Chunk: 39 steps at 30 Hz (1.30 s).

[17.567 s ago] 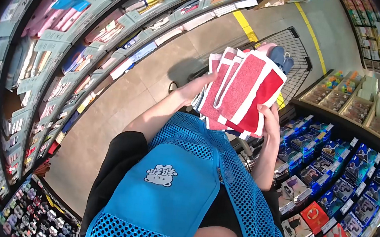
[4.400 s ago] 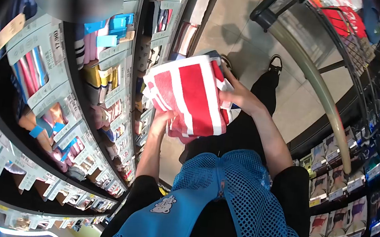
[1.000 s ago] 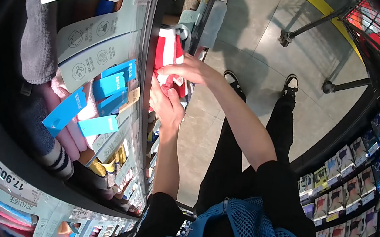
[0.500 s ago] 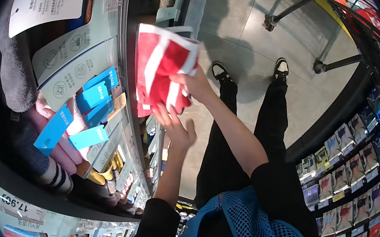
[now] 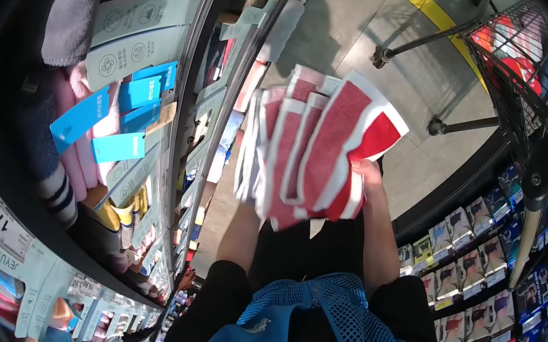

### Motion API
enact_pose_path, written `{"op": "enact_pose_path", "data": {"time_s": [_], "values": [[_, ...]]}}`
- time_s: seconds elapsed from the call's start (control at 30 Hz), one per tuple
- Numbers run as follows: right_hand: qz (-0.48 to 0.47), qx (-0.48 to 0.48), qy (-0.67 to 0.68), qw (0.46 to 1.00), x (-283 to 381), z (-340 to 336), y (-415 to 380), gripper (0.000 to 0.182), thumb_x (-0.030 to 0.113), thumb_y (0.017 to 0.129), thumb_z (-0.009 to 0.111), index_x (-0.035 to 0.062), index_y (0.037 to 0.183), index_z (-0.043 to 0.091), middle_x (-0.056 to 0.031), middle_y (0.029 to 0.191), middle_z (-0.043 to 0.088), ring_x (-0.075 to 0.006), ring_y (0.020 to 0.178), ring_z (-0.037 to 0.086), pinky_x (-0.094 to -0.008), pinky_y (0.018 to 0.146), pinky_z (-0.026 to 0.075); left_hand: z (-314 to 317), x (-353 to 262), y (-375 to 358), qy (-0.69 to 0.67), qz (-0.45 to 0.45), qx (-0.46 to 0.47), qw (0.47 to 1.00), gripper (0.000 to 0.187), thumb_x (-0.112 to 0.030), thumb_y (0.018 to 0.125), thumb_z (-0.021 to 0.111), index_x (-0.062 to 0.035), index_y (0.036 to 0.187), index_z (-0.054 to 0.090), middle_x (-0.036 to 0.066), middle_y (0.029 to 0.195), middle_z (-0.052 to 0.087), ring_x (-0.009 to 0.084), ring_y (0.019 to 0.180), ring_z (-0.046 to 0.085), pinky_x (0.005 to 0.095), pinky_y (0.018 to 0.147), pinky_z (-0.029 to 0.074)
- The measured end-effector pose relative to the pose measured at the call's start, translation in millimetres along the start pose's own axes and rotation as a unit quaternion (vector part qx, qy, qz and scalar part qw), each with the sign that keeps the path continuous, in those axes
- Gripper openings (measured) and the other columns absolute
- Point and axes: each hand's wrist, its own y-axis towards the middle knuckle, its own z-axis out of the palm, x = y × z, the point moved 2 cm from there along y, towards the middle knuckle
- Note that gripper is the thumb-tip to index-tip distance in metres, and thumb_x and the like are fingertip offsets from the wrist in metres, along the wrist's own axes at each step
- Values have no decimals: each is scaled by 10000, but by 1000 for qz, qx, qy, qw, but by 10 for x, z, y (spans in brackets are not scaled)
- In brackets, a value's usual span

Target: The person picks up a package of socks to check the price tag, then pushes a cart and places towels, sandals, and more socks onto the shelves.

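Note:
Several folded red-and-white striped towels [image 5: 330,150] are fanned out in front of my body. My right hand [image 5: 367,173] is closed on the right edge of the towels, its fingers bent over the bright red and white part. My left forearm [image 5: 240,231] reaches up behind the left side of the bundle, where pale grey-white towels [image 5: 252,152] hang alongside the red ones. The towels hide my left hand, so its fingers do not show.
To the left, a shelf holds folded towels with blue tags [image 5: 137,93] and a price label [image 5: 1,221]. Hanging packets [image 5: 473,261] line a display at the right. A wire cart [image 5: 513,60] stands on the tiled floor [image 5: 343,37] at the upper right.
The towel bundle has moved from beside the shelf rightward, in front of my body. It is now spread, with more towels showing. My left hand has gone behind it.

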Motion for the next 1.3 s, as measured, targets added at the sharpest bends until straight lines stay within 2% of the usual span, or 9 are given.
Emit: {"op": "enact_pose_path", "data": {"time_s": [0.17,0.57,0.83,0.9,0.97,1.1,1.17,1.2,1.3], "values": [[9,38,-163,986,98,261,211,582,66,669,651,4,1211,450,-72,1049,583,-192,970,561,-322,839,444,-206,-576,-119,221,78,-235,943,921,-679,811,411,76,1330,319,198,1305,453,299,1179,473,399,1015,347],[-42,25,24,999,-402,727,1600,414,33,673,587,-6,1084,548,-99,988,619,-223,921,603,-347,842,467,304,-1214,228,290,100,-11,952,437,-300,959,378,-5,1276,433,125,1253,520,235,1120,516,372,960,402],[-107,149,-145,972,-267,1568,1861,591,19,633,664,34,1194,478,-89,1069,594,-177,956,573,-307,847,458,-167,-1479,-267,285,238,-383,846,513,-332,870,482,-34,1285,435,131,1297,483,304,1185,463,519,983,380],[-148,157,-116,969,-286,1732,1800,622,31,632,648,32,1222,451,-85,1097,577,-168,986,550,-304,868,439,-479,-1600,-451,348,264,-191,879,496,-339,895,427,-30,1283,435,133,1307,472,311,1193,455,547,992,360],[-168,140,-115,969,-269,1871,1710,606,21,635,624,23,1216,452,-87,1086,581,-171,977,556,-303,869,437,-529,-1748,-442,611,219,-230,726,525,-363,903,387,-17,1295,417,142,1334,439,320,1224,419,564,1014,321],[-197,100,-60,973,-320,2018,1715,553,37,666,599,11,1197,446,-93,1050,579,-175,935,568,-288,816,454,-98,-1456,-289,-56,186,-91,977,516,-313,903,336,10,1301,398,143,1359,413,314,1245,392,519,1051,271],[-218,113,-5,969,-297,2028,1687,543,45,668,601,10,1184,435,-92,1010,579,-169,896,568,-283,788,460,-474,-1611,-356,597,250,-265,714,507,-298,906,331,10,1304,389,130,1363,413,296,1262,374,475,1068,253],[-221,113,-6,969,-259,2053,1674,543,45,668,601,10,1184,435,-92,1010,579,-169,896,568,-283,788,460,-117,-1312,-59,253,252,-224,907,521,-331,901,340,-12,1311,383,120,1368,408,278,1284,343,449,1089,215],[-223,107,-11,969,-358,2114,1730,568,0,668,590,25,1207,413,-70,995,572,-151,853,563,-289,738,469,-13,-825,-132,190,175,-107,960,667,-511,913,309,-49,1391,247,140,1434,291,282,1324,277,454,1108,130]]}}
